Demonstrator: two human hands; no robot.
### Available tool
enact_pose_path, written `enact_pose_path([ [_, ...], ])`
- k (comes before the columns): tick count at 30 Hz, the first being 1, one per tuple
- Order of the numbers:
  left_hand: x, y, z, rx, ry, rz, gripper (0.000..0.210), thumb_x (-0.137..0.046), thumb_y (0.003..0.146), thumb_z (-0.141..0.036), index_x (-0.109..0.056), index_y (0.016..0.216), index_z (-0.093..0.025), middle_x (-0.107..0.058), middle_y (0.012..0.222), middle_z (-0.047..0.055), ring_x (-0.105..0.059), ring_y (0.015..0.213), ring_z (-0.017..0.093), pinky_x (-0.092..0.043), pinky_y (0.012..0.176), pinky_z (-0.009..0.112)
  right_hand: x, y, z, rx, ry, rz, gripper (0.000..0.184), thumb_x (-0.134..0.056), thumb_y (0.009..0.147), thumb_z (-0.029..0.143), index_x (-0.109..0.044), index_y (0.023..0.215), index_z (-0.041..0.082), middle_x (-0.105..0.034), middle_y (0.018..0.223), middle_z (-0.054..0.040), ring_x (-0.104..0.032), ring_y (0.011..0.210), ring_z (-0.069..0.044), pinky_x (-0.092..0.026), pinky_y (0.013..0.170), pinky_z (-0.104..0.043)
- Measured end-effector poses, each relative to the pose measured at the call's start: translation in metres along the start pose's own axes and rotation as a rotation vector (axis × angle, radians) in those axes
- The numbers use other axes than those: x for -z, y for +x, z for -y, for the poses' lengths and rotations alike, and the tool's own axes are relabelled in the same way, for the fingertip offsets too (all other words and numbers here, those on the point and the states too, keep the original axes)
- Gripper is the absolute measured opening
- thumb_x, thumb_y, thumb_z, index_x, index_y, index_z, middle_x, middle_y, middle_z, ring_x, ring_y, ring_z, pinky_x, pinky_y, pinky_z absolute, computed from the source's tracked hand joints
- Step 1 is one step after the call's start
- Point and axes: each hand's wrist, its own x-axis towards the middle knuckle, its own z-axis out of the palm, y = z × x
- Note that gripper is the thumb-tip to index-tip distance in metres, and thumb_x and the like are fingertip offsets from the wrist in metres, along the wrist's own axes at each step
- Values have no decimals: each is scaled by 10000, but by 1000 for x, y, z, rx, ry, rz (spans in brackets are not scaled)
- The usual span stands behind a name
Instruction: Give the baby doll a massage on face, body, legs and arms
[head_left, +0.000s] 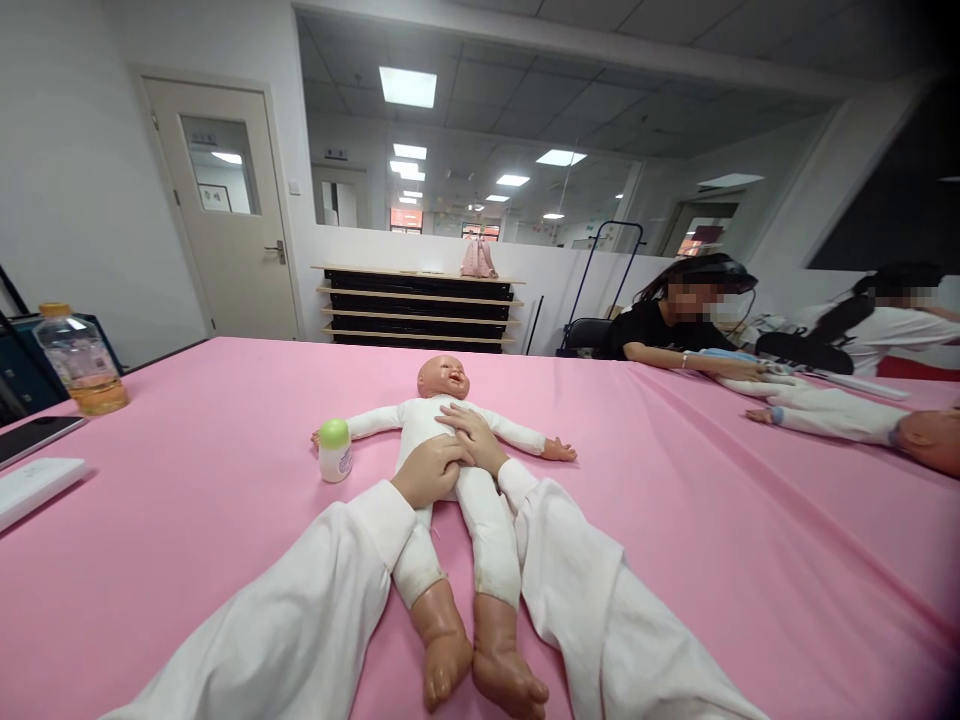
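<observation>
Loose white cloth sleeves (285,600) reach in from below over a pink cloth-covered table (187,560), flanking a baby doll (480,505) with a white fabric body and tan moulded head, hands and feet. It lies on its back directly under the fingers, its long axis running away from the camera, feet nearest, head farthest, arms spread sideways. The left hand (429,470) rests palm down on the lower belly, fingers extended and grasping nothing; the right hand (476,437) lies just beyond, fingers loosely spread across the belly toward the chest, also gripping nothing. They meet over the middle, both about equally near.

Around them, from the left: a clear plastic bottle with an orange cap and amber liquid (82,365), a dark flat phone (37,438), a white slab-like device (41,485), and a squat white bottle with a lime-green cap (335,452), partly hiding the doll's hand on that side. Nothing stands between palms and torso. Far right, a black-shirted person (660,330) reaches toward a second white-clothed doll (840,415).
</observation>
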Motion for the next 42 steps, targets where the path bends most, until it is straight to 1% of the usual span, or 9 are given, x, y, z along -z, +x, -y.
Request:
enact_pose_path([
  [8,-1,1,4,190,219,-171,337,-401,739,-106,-644,937,-228,-547,1112,-6,-426,1118,134,-336,999,318,-8,0,-10,-188,41,-251,372,-357,742,138,-639,979,189,-531,1194,-20,-444,1149,-154,-297,1042,-362],
  [14,-1,-2,4,330,380,-281,220,-393,752,-99,-603,792,-153,-563,856,44,-462,856,137,-391,803,291,-8,-5,-4,-179,-149,-434,273,-354,692,69,-610,727,155,-608,812,-34,-519,835,-138,-389,819,-311],
  [17,0,-2,1,273,371,-252,210,-374,762,-105,-572,701,-136,-550,786,47,-451,811,132,-384,748,270,-8,-7,-2,-69,-181,-403,272,-361,691,58,-614,703,156,-605,770,-34,-513,798,-131,-392,771,-290],
  [22,3,-2,-7,-10,201,-37,219,-411,696,-74,-610,744,-150,-595,819,16,-494,831,107,-395,802,244,-4,-3,1,115,-154,-162,365,-379,751,102,-648,968,218,-597,1093,10,-506,1051,-127,-364,959,-319],
  [26,4,-1,-8,-65,115,25,331,-421,698,-93,-642,918,-205,-614,984,-15,-526,951,102,-380,893,257,-3,2,-7,82,-78,3,403,-347,807,179,-577,1131,249,-478,1265,33,-377,1243,-137,-255,1087,-372],
  [31,0,2,-2,101,147,10,330,-381,811,-215,-620,1032,-271,-566,1130,-34,-430,1168,130,-289,1029,332,-9,3,-22,-203,48,-178,419,-325,790,176,-584,1119,175,-415,1320,-19,-342,1268,-150,-245,1104,-372],
  [35,-1,2,0,245,228,-119,334,-413,784,-179,-616,1037,-260,-513,1205,-19,-393,1197,149,-291,1023,349,-10,0,-17,-333,-14,-334,414,-347,732,96,-609,1046,160,-514,1213,-34,-432,1165,-147,-306,1058,-346],
  [39,1,0,0,338,350,-258,245,-411,758,-131,-632,850,-179,-601,948,34,-494,954,149,-373,864,325,-8,-4,-6,-278,-182,-434,339,-355,716,62,-641,870,164,-606,933,-41,-511,931,-156,-394,901,-349],
  [42,1,-1,0,308,414,-276,216,-382,762,-126,-589,701,-139,-577,779,52,-484,815,142,-386,758,290,-7,-5,0,-77,-206,-353,310,-356,746,66,-646,809,159,-602,855,-48,-513,860,-136,-414,827,-302],
])
